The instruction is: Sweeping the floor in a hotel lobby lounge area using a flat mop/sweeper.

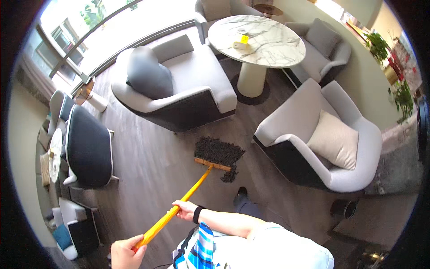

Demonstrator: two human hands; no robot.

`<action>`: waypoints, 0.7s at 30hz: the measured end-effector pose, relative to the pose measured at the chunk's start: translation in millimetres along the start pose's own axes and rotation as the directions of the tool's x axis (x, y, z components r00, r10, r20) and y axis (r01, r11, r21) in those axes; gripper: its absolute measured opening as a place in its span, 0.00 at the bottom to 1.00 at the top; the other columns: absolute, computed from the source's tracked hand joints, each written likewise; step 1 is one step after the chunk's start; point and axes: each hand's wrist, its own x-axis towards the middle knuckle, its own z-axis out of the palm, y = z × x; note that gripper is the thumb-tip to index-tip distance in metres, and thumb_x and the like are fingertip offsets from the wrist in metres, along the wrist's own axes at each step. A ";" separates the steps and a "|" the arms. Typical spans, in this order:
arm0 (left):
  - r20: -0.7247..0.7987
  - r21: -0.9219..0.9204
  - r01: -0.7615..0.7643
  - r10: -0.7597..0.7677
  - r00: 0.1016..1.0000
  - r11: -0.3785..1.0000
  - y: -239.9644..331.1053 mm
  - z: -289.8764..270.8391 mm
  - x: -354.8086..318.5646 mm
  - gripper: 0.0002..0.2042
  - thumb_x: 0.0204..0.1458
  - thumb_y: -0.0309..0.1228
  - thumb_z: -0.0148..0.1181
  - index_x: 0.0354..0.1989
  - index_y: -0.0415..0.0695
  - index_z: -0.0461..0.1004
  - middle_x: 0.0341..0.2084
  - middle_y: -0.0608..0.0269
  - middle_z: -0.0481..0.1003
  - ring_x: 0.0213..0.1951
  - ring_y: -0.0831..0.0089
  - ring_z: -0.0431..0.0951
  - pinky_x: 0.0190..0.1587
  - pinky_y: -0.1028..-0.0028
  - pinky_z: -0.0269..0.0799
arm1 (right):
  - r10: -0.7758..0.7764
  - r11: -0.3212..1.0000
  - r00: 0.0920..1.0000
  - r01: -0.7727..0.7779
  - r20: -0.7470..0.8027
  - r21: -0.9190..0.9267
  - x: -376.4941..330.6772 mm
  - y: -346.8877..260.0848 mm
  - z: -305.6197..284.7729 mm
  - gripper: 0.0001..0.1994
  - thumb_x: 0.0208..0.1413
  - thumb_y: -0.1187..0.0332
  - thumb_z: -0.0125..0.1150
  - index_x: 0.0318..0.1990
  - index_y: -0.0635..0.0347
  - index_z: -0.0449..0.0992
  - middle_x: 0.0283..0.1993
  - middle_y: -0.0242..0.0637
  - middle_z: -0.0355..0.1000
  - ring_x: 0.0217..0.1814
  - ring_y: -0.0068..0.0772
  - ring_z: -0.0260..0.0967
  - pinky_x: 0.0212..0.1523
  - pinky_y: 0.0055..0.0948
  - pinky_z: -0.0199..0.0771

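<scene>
A mop with a yellow handle slants from the lower left up to the middle of the floor. Its dark shaggy head, fixed to a wooden bar, lies spread on the floor between two armchairs. Near the handle's top end my left hand is closed round it. Farther down the handle my right hand grips it, with a black band on that wrist. A dark shoe of mine shows close behind the mop head.
Grey armchairs flank the mop head, the right one holding a beige cushion. Behind stands a round marble-topped table bearing a yellow-and-white box. Dark chairs stand left; a small dark bin sits right.
</scene>
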 end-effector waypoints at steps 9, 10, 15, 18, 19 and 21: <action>0.087 -0.358 0.322 -0.312 0.946 0.876 23.0 -39.4 -5.3 0.13 0.39 0.23 0.52 0.37 0.35 0.70 0.14 0.66 0.70 0.16 0.81 0.67 0.20 0.82 0.63 | -0.067 0.867 0.997 0.038 0.040 0.497 -31.8 -63.4 13.3 0.07 0.45 0.70 0.54 0.24 0.61 0.64 0.27 0.40 0.68 0.30 0.34 0.67 0.34 0.24 0.72; 0.113 -0.465 0.381 -0.373 0.921 0.799 26.4 -35.7 -1.1 0.14 0.38 0.20 0.52 0.37 0.34 0.70 0.14 0.68 0.69 0.16 0.85 0.64 0.20 0.85 0.61 | -0.168 0.889 0.984 0.126 0.058 0.440 -19.5 -64.1 3.4 0.06 0.45 0.69 0.53 0.26 0.59 0.64 0.27 0.38 0.67 0.29 0.31 0.67 0.32 0.24 0.71; 0.083 -0.714 0.329 -0.392 0.916 0.619 -63.6 -30.8 -24.3 0.12 0.38 0.18 0.50 0.35 0.33 0.71 0.15 0.62 0.70 0.14 0.84 0.64 0.17 0.85 0.60 | 0.054 0.979 0.998 -0.058 0.024 0.195 -70.3 -84.0 40.7 0.05 0.48 0.69 0.50 0.32 0.57 0.66 0.27 0.34 0.68 0.33 0.27 0.67 0.29 0.23 0.67; 0.054 -0.729 0.271 -0.342 0.938 0.629 -73.6 -30.5 -21.7 0.13 0.38 0.21 0.51 0.36 0.33 0.71 0.14 0.63 0.69 0.14 0.84 0.64 0.18 0.86 0.59 | 0.014 0.984 1.000 -0.012 -0.014 0.179 -83.1 -98.6 50.7 0.06 0.49 0.69 0.50 0.33 0.59 0.66 0.32 0.35 0.68 0.37 0.27 0.66 0.28 0.21 0.63; 0.048 -0.733 0.256 -0.327 0.944 0.630 -72.7 -25.8 -13.6 0.14 0.37 0.22 0.52 0.36 0.33 0.71 0.14 0.63 0.69 0.15 0.84 0.65 0.18 0.86 0.59 | -0.008 0.990 0.996 -0.004 0.086 0.139 -87.0 -109.6 45.3 0.05 0.49 0.70 0.50 0.33 0.60 0.66 0.34 0.36 0.67 0.38 0.28 0.65 0.29 0.20 0.63; 0.113 -0.762 0.301 -0.340 0.934 0.573 -61.9 -8.4 5.2 0.14 0.37 0.22 0.52 0.37 0.34 0.71 0.15 0.66 0.68 0.16 0.85 0.63 0.19 0.86 0.58 | -0.008 0.990 0.999 0.003 0.038 0.140 -101.4 -137.9 32.6 0.06 0.48 0.70 0.51 0.32 0.61 0.66 0.32 0.37 0.67 0.36 0.28 0.65 0.29 0.20 0.64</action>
